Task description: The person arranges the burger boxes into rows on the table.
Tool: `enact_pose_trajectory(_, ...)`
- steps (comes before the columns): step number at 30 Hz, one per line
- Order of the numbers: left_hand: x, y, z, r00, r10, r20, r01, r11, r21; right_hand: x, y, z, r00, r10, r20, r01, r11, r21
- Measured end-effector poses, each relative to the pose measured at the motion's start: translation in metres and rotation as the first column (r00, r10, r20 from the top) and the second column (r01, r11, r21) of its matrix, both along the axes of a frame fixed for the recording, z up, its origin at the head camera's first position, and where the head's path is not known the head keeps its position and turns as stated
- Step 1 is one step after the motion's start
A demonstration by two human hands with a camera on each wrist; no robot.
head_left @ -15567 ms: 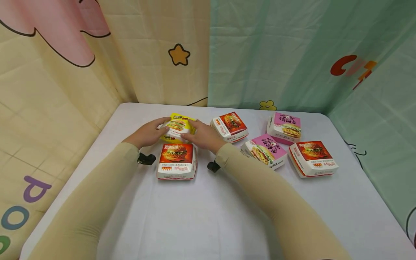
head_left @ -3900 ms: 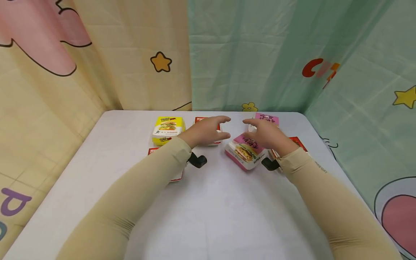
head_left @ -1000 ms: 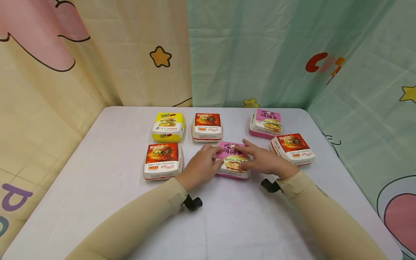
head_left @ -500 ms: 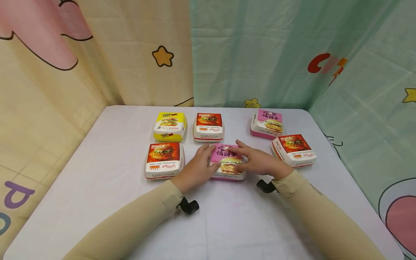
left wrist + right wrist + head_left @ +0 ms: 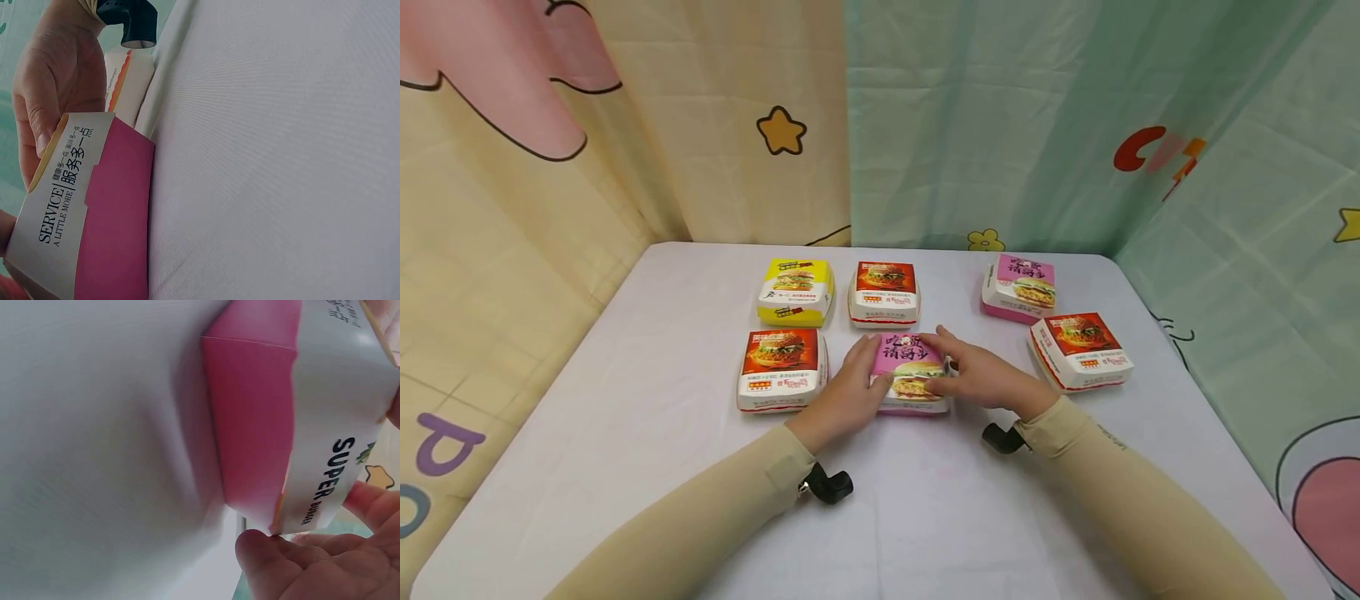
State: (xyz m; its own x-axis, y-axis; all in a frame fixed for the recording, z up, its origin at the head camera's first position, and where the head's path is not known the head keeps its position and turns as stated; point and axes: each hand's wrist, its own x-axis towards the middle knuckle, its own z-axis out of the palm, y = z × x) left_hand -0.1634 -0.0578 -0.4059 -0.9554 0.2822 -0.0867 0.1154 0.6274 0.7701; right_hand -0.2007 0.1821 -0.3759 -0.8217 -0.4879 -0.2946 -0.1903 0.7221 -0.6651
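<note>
White cloth (image 5: 917, 517): I count three red-topped boxes (image 5: 883, 293), one yellow box (image 5: 795, 292), two pink boxes (image 5: 1021, 287); left hand (image 5: 845, 390) and right hand (image 5: 983, 377) grip the nearer.

A table (image 5: 587, 400) under white cloth is extending toward two hangings. At the rear, a cream curtain (image 5: 730, 175) is meeting a green curtain (image 5: 985, 125); both are continuing along the sides and showing soft vertical folds. Cartoon prints are decorating them: a pink shape (image 5: 505, 75), an orange star (image 5: 781, 131) and a purple letter (image 5: 451, 428) on cream; a flower (image 5: 986, 241), a red letter (image 5: 1126, 154) and a pink disc (image 5: 1333, 517) on green. Diffuse light is casting faint shadows on the cloth.
</note>
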Motion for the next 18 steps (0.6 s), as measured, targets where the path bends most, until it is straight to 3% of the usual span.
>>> enact_pose_trajectory(18, 0.004, -0.004, -0.005, 0.997, 0.068, 0.040, -0.072, 0.992, 0.105, 0.001, -0.007, -0.014, 0.999, 0.020, 0.031, -0.019, 0.998, -0.052)
